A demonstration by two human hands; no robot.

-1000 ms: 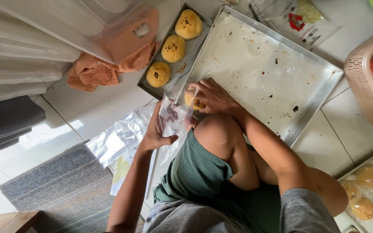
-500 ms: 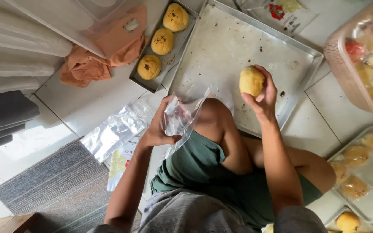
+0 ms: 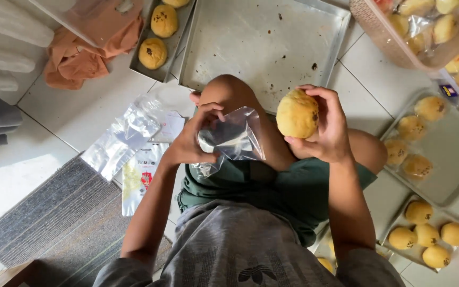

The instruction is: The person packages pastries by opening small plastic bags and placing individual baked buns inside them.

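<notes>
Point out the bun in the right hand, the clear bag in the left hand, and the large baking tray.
bun [image 3: 296, 114], head view, middle of its yellow surface
clear bag [image 3: 240, 139], head view, its plastic front
large baking tray [image 3: 251, 42], head view, bare floor

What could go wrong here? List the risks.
1. The left hand alone holds the clear bag, and its mouth looks only partly open; the bun could catch on the rim and crumble.
2. The right hand grips the bun by the fingertips above the knee; it might slip and land on the tiled floor.
</notes>
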